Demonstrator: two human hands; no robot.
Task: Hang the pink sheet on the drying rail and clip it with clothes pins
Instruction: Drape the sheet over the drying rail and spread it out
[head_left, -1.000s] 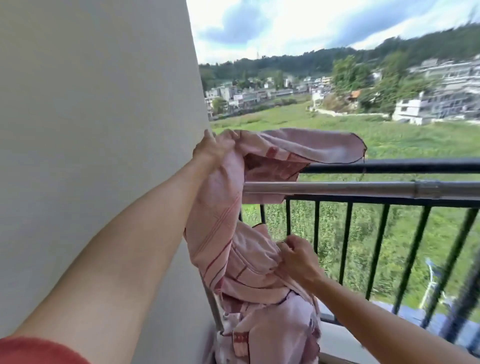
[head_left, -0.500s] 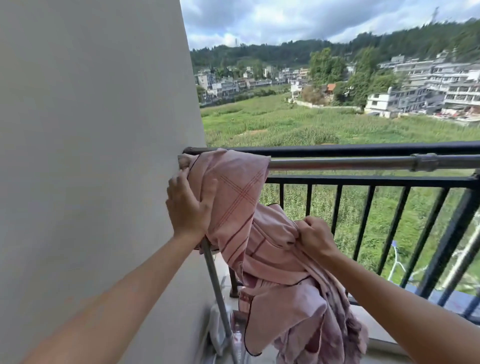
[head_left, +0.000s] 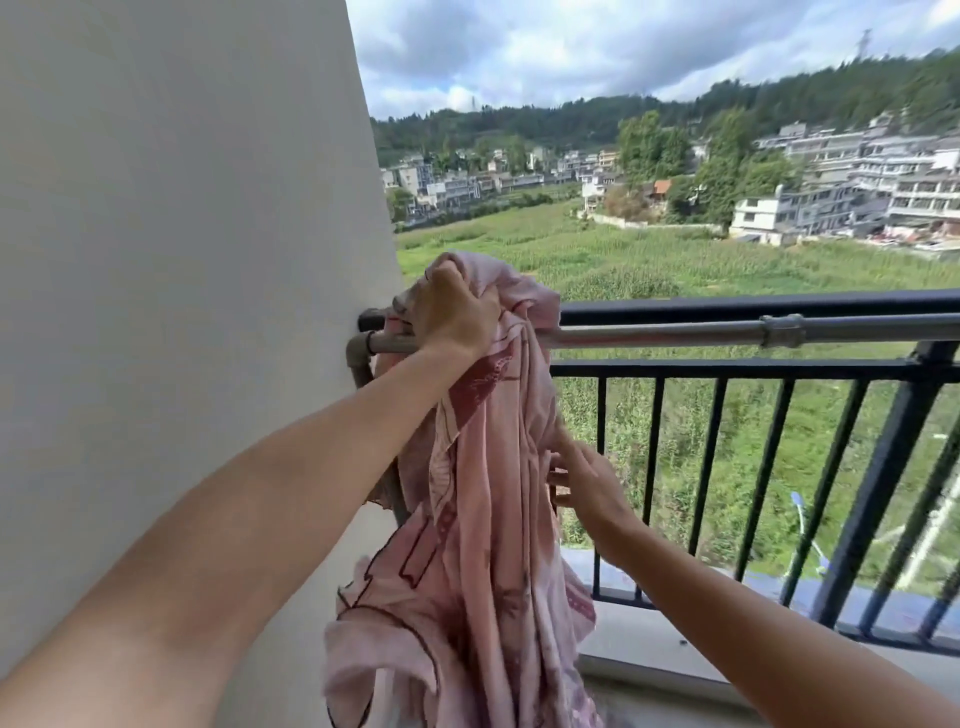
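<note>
— What is hiding?
— The sheet (head_left: 483, 545) is running off the bottom edge and is covering the rail (head_left: 675, 335) near the wall (head_left: 182, 260).
— And the hands?
— Two are showing. The left hand (head_left: 454, 312) is clenching a bunch of the one sheet on top of the rail. The right hand (head_left: 587, 478) is touching the hanging edge with its fingertips buried, so its grip is unclear.

Location: residential balcony on an upper storey. Indicators: black metal railing (head_left: 753, 314) with vertical bars, steel drying rail (head_left: 675, 334) mounted beside a plain white wall (head_left: 182, 260), overlooking a green field (head_left: 623, 260) and multi-storey houses (head_left: 831, 197).
</note>
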